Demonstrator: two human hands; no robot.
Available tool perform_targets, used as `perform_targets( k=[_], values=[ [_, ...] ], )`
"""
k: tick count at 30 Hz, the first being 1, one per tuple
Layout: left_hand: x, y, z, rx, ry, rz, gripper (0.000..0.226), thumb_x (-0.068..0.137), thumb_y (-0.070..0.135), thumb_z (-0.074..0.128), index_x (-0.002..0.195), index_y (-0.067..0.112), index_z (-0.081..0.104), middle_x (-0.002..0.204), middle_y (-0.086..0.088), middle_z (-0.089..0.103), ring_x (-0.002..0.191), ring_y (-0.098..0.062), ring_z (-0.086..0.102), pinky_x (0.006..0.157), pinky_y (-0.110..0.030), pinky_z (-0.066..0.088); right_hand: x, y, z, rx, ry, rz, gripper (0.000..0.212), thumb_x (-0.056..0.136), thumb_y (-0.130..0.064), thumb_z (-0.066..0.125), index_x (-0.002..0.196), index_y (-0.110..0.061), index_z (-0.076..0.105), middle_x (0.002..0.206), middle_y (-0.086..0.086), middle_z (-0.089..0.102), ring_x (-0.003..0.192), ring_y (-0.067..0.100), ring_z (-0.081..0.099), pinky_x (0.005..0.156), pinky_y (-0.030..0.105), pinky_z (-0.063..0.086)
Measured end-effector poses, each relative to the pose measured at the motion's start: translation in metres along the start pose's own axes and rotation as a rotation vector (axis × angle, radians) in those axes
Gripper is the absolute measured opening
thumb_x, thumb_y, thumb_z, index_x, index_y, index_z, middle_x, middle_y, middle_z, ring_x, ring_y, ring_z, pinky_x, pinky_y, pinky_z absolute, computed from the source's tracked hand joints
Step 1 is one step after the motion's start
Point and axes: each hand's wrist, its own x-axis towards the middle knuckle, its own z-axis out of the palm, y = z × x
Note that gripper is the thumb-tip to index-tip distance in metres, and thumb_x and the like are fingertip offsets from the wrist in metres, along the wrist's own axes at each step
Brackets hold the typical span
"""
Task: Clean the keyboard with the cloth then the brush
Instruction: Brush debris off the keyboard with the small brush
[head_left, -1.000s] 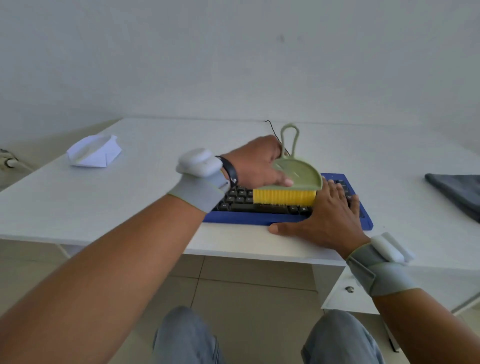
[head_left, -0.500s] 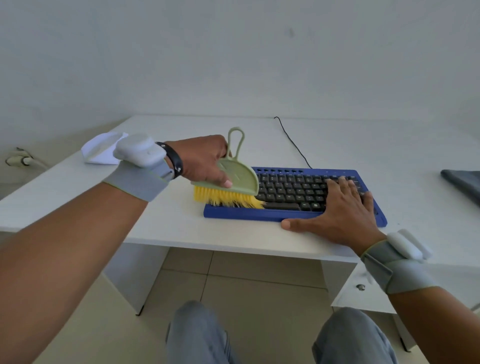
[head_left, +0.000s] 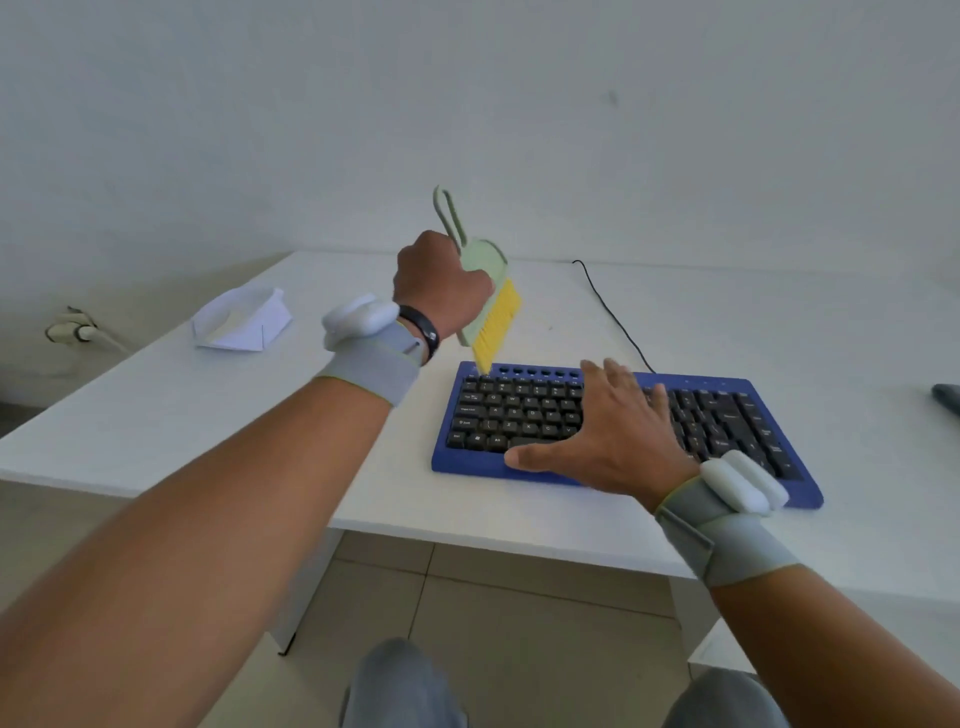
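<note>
1. The left hand (head_left: 441, 291) grips the green brush (head_left: 485, 291) with its fingers curled round the body. The brush is tipped up, with its loop handle pointing high.
2. The yellow bristles (head_left: 501, 327) hang just below that hand. Only their lowest tip is at the far left corner of the blue keyboard (head_left: 613, 431). I cannot tell if the tip touches the keys.
3. The right hand (head_left: 608, 441) lies flat on the keyboard with its fingers straight and spread. It holds nothing. It presses down on the keys and the near edge, to the right of the brush hand.
4. The keyboard sits on the white counter (head_left: 218, 426), near its front edge. Its black cable (head_left: 608, 312) runs away beyond the right hand.
5. The job looks like the brush part, so the cloth part is likely done.
6. To do this step well, I think the brush should come down flat, so all the bristles meet the keys and not just one corner.
7. Short, light sweeps along each row should push crumbs out from between the keys.
8. The flat hand should keep the keyboard from sliding, and move aside so the keys under it get brushed too.
9. A folded white paper (head_left: 241, 325) lies far to the left of the brush hand. It is out of the way.
</note>
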Motion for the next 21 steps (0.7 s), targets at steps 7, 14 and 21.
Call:
perform_targets(
  k=[7,14,21],
  values=[
    [0.001,0.001,0.046,-0.008,0.001,-0.119,0.033,0.081,0.008,0.059,0.062,0.012,0.032,0.064,-0.002,0.040,0.067,-0.030,0.048,0.049,-0.027,0.028,0.004,-0.002,0.014,0.010,-0.059,0.059,0.141,0.049,-0.096,0.050,0.154,-0.011,0.007,0.163,0.008,0.002,0.150,0.023,-0.002,0.120,0.054,-0.003],
    [-0.026,-0.003,0.043,0.202,-0.069,-0.064,0.033,0.081,0.008,0.062,0.066,0.012,0.032,0.097,-0.018,0.062,0.094,-0.036,0.062,0.062,-0.033,0.041,0.003,-0.002,0.017,-0.003,-0.053,0.058,0.144,0.047,-0.098,0.045,0.154,-0.010,0.008,0.163,0.008,0.002,0.151,0.022,-0.002,0.120,0.053,-0.003],
    [-0.066,0.006,0.022,0.290,-0.145,0.019,0.018,0.080,0.010,0.063,0.089,0.006,0.048,0.097,-0.014,0.050,0.081,-0.031,0.053,0.057,-0.032,0.037,0.003,0.000,0.019,-0.026,-0.028,0.042,0.147,0.042,-0.101,0.040,0.154,-0.011,0.009,0.163,0.008,0.004,0.150,0.023,0.000,0.120,0.053,-0.002]
  ],
)
